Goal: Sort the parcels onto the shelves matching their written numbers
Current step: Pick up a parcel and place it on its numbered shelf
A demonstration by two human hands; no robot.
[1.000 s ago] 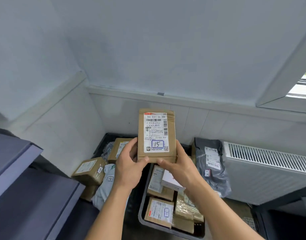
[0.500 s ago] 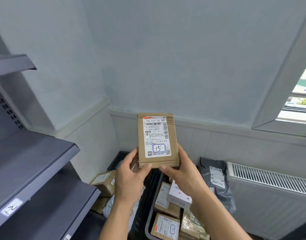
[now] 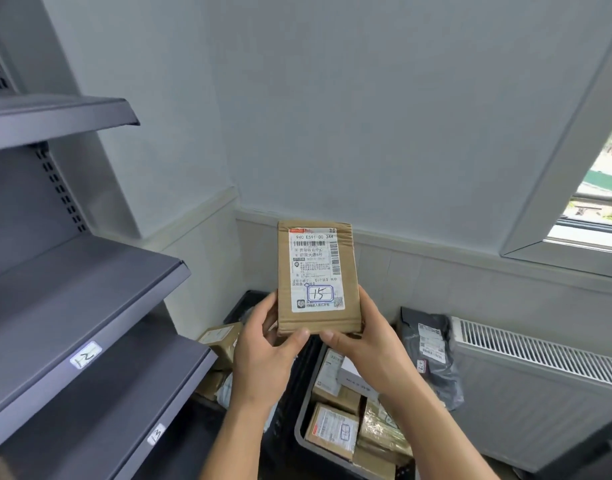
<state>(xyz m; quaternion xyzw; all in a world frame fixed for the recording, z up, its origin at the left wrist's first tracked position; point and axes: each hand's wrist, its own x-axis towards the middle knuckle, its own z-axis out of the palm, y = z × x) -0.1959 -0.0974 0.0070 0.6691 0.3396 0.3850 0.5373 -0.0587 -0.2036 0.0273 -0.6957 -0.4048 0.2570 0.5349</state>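
I hold a flat brown cardboard parcel (image 3: 318,317) upright in front of me, its white label facing me with "15" handwritten in a blue box. My left hand (image 3: 263,355) grips its lower left edge, thumb on the front. My right hand (image 3: 363,337) grips its lower right edge the same way. On the left stands a dark grey shelf unit (image 3: 72,306); one shelf edge carries a tag (image 3: 85,355) reading 2, the shelf below a tag (image 3: 156,434) reading 3.
Below my hands a grey bin (image 3: 299,434) holds several labelled cardboard parcels. More boxes (image 3: 221,341) lie on the floor by the wall corner. A dark plastic mailer bag (image 3: 429,351) leans on a white radiator (image 3: 540,382). A window (image 3: 599,188) is at right.
My view has swung up and to the left, bringing the shelf unit and its tags into sight. The parcel stays in both hands, held up as before.
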